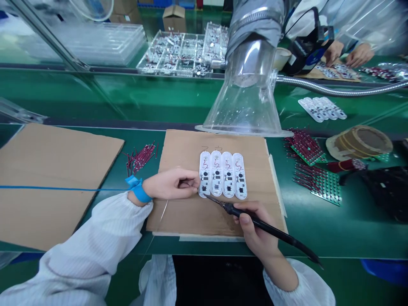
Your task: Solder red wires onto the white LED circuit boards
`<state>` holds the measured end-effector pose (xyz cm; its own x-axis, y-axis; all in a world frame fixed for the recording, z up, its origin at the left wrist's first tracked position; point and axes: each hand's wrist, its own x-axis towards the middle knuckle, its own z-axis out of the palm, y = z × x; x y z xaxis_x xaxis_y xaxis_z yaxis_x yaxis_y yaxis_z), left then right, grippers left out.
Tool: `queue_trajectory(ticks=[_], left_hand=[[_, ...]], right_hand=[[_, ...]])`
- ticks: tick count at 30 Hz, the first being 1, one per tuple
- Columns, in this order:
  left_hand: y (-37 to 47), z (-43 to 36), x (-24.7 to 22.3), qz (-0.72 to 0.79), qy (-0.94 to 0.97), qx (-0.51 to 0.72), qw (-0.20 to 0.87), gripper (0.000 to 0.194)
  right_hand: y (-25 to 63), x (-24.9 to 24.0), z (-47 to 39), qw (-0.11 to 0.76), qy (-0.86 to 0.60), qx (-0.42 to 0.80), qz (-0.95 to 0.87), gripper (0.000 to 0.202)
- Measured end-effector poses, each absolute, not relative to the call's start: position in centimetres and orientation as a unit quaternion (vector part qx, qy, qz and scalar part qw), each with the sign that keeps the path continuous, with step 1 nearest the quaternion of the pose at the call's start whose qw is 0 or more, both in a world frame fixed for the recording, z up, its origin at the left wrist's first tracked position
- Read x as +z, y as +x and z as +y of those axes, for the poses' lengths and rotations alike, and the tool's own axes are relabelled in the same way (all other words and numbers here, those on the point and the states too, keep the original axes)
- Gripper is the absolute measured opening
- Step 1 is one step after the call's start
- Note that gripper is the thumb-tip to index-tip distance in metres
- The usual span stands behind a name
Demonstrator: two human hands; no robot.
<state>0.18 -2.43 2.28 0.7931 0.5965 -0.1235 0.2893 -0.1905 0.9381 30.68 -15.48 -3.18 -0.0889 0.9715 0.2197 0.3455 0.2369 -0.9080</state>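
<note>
Several white oval circuit boards (228, 175) lie side by side on a cardboard sheet (185, 216), with thin red wires on their upper halves. My right hand (256, 225) grips a black soldering iron (270, 229); its tip meets the lower end of the leftmost board. My left hand (174, 183), with a blue wrist strap (140, 190), is closed at the left edge of that same board. Whatever its fingertips pinch is too small to make out. A thin line, perhaps solder wire, runs down below this hand.
A clear fume hood (245, 97) hangs above the boards. Red wires (140, 158) lie left, wired green boards (328, 185) right, near a tape roll (359, 142). Another cardboard sheet (47, 182) is far left. Across the partition are trays (178, 53) and a person's hands (360, 54).
</note>
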Motion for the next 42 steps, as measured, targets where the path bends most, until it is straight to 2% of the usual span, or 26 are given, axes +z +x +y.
queue_trajectory(ticks=[6, 12, 20, 26, 32, 35, 37, 39, 42], left_hand=[[0.4, -2.4, 2.4, 0.298, 0.759, 0.119, 0.567, 0.018], [0.3, -2.3, 2.3, 0.305, 0.746, 0.149, 0.573, 0.021], [0.6, -2.3, 1.3, 0.296, 0.762, 0.148, 0.556, 0.022], [0.9, -2.4, 1.2, 0.292, 0.765, 0.165, 0.550, 0.021], [0.4, -1.8, 1.1, 0.322, 0.753, 0.208, 0.535, 0.023], [-0.1, -1.1, 0.6, 0.406, 0.731, 0.277, 0.474, 0.023], [-0.8, -1.3, 0.1, 0.496, 0.710, 0.315, 0.388, 0.023], [-1.8, -2.5, -0.4, 0.579, 0.686, 0.327, 0.295, 0.022], [-3.1, -6.4, -0.8, 0.642, 0.656, 0.329, 0.221, 0.020]], right_hand=[[30.5, -3.2, -15.4, 0.450, -0.508, 0.349, -0.646, 0.016], [29.9, -2.7, -14.9, 0.524, -0.507, 0.331, -0.599, 0.021], [29.9, -3.5, -14.5, 0.486, -0.505, 0.333, -0.631, 0.023], [29.8, -3.2, -14.3, 0.470, -0.516, 0.328, -0.637, 0.033], [29.1, -3.1, -14.4, 0.550, -0.507, 0.341, -0.569, 0.034], [28.7, -2.9, -14.1, 0.591, -0.489, 0.338, -0.546, 0.034], [29.2, -2.6, -13.9, 0.594, -0.480, 0.331, -0.554, 0.034], [30.8, -2.2, -13.7, 0.567, -0.477, 0.323, -0.589, 0.032], [35.0, -1.8, -13.7, 0.493, -0.496, 0.279, -0.658, 0.028]])
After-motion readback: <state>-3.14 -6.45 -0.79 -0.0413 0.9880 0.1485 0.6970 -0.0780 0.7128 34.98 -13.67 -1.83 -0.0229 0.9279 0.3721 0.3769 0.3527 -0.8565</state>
